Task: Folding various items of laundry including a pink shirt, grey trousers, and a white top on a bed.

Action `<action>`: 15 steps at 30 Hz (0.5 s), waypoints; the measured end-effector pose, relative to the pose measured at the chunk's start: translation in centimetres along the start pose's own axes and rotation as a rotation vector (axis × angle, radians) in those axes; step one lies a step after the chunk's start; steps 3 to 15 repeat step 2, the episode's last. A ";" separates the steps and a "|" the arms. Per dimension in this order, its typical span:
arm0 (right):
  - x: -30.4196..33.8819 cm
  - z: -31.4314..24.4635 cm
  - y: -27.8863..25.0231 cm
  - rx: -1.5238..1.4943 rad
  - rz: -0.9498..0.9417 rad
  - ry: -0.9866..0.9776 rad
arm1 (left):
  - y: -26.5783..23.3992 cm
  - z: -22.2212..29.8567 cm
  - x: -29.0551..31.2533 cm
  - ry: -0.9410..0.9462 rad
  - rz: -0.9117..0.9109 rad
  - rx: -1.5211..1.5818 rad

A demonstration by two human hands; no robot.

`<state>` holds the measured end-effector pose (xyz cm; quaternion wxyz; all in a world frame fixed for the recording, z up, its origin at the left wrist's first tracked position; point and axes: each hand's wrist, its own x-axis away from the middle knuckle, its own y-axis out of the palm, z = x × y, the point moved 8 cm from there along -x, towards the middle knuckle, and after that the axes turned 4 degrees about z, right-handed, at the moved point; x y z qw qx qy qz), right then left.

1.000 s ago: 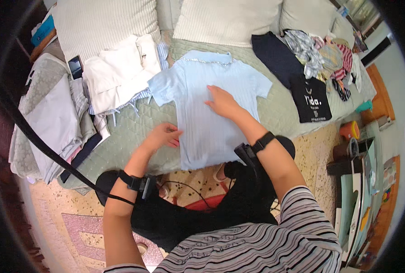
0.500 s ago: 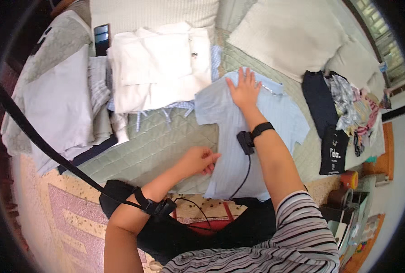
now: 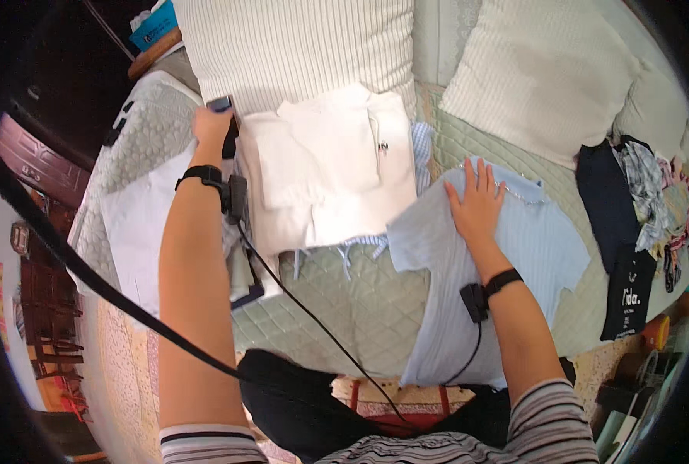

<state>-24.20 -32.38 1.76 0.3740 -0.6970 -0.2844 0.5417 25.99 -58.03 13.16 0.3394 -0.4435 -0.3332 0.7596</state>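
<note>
A light blue short-sleeved shirt (image 3: 542, 232) lies spread out in front of me, a shiny chain-like trim along its neckline. My right hand (image 3: 476, 203) rests flat on its upper left part, fingers spread. Far to the left, my left hand (image 3: 211, 127) has its fingers closed around a dark phone (image 3: 221, 104), hiding much of it. The phone is beside a stack of folded white clothes (image 3: 321, 166). Under that stack shows blue checked cloth (image 3: 422, 147) with ties hanging at the front.
Pale grey clothes (image 3: 139, 224) are heaped at left, partly behind my left forearm. Cream ribbed cushions (image 3: 298, 46) line the back of the quilted green cover (image 3: 321, 301). Dark trousers (image 3: 603, 201) and a mixed pile of clothes (image 3: 673, 209) lie at right. A cable crosses from my left wrist.
My left hand has reached from beside the blue shirt up to the phone at the far left and closed on it. My right hand stays on the shirt. The view has shifted left.
</note>
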 end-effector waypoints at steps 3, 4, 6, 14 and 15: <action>-0.1 0.4 0.6 0.023 -0.029 0.000 | 3.8 -1.6 -1.8 -0.075 -0.182 -0.263; -0.1 0.4 0.6 0.023 -0.029 0.000 | 3.8 -1.6 -1.8 -0.075 -0.182 -0.263; -0.1 0.4 0.6 0.023 -0.029 0.000 | 3.8 -1.6 -1.8 -0.075 -0.182 -0.263; -0.1 0.4 0.6 0.023 -0.029 0.000 | 3.8 -1.6 -1.8 -0.075 -0.182 -0.263; -0.1 0.4 0.6 0.023 -0.029 0.000 | 3.8 -1.6 -1.8 -0.075 -0.182 -0.263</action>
